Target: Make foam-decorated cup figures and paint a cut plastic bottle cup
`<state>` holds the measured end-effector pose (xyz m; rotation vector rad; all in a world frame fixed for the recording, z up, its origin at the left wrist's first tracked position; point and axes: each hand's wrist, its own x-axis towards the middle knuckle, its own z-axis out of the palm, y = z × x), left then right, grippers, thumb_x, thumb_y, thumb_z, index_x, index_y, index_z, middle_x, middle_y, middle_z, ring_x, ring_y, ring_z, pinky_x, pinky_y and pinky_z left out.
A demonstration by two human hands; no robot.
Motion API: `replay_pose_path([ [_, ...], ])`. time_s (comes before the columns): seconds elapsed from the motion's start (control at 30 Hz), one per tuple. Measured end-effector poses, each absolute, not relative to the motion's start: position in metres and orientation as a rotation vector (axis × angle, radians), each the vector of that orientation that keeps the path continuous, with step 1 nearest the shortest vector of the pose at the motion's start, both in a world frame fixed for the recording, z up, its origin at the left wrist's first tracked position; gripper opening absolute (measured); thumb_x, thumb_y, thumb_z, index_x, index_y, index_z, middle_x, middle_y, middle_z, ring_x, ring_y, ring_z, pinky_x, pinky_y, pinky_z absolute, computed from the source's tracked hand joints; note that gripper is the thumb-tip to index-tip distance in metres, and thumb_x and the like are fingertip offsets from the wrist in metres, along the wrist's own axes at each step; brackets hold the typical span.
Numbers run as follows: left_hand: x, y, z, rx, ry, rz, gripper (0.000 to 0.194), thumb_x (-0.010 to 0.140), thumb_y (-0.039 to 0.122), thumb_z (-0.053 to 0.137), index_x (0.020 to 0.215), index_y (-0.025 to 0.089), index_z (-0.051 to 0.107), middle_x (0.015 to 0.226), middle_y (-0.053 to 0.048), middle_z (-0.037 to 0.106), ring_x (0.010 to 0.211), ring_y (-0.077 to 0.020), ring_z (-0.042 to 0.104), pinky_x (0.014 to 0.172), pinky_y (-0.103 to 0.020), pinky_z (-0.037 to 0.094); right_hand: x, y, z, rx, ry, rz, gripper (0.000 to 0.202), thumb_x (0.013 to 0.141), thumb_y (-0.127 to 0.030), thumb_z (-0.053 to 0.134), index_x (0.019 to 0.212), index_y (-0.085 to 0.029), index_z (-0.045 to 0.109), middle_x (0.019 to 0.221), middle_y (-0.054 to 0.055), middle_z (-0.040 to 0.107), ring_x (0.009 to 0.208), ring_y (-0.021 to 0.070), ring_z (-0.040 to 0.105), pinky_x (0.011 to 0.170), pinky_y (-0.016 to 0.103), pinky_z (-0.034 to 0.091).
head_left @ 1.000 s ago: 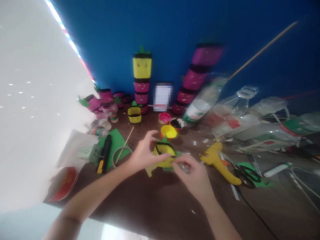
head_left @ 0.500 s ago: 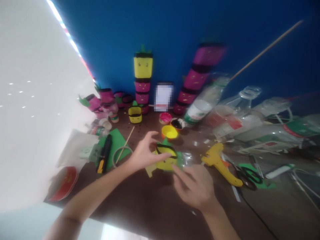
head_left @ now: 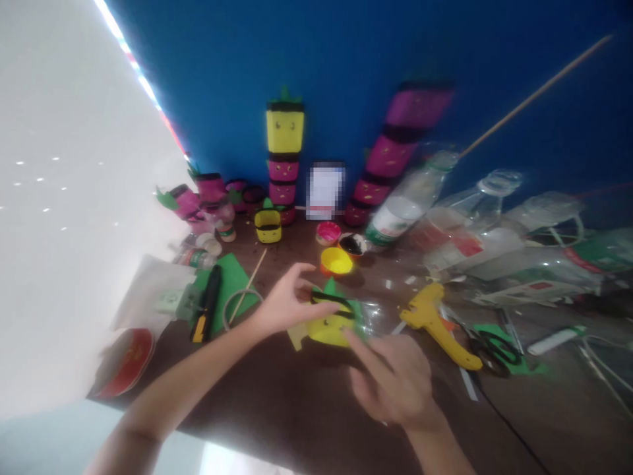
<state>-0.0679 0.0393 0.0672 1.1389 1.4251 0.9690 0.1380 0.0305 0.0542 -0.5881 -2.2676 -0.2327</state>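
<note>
A small yellow container (head_left: 329,332) with a black rim, a green leafy top and a drawn face lies at the table's middle. At its left is my left hand (head_left: 284,305), curved in a wide C, fingers and thumb apart. Its thumb crosses in front of the container's rim; whether it grips cannot be made out. My right hand (head_left: 398,373) is at the container's lower right, index finger stretched out to its front, other fingers loosely bent and blurred. Clear plastic (head_left: 372,318) shows just right of the container. A pale yellow scrap (head_left: 297,336) lies at its left.
Paint cups in yellow (head_left: 337,262), pink (head_left: 328,231) and black (head_left: 353,245) stand behind. At right are a yellow glue gun (head_left: 440,326), scissors (head_left: 494,353) and plastic bottles (head_left: 395,214). A box cutter (head_left: 205,307) lies left. Painted stacks (head_left: 285,132) line the blue wall.
The yellow container has tilted, its face now lower and more toward me. My right hand has shifted slightly right and down, while my left hand has barely moved.
</note>
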Motion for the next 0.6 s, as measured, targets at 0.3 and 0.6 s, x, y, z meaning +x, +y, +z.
replay_pose_path([
  [0.3, -0.0658, 0.0386, 0.0688, 1.136, 1.408, 0.970, 0.072, 0.053, 0.041, 0.080, 0.113, 0.021, 0.046, 0.083, -0.001, 0.058, 0.076, -0.0145, 0.058, 0.069, -0.028, 0.047, 0.1370, 0.0309, 0.0548, -0.572, -2.268, -0.254, 0.025, 0.079, -0.023, 0.050, 0.097, -0.013, 0.063, 0.071, 0.005, 0.055, 0.068, 0.0179, 0.049, 0.064, 0.033, 0.038],
  [0.6, -0.0661, 0.0383, 0.0703, 1.128, 1.402, 0.951, 0.072, 0.053, 0.040, 0.080, 0.113, 0.021, 0.046, 0.085, -0.002, 0.059, 0.079, -0.0163, 0.060, 0.072, -0.030, 0.047, 0.1376, 0.0306, 0.0526, -0.571, -2.283, -0.230, 0.025, 0.077, -0.023, 0.052, 0.095, -0.012, 0.065, 0.073, 0.006, 0.055, 0.069, 0.0180, 0.049, 0.064, 0.033, 0.038],
])
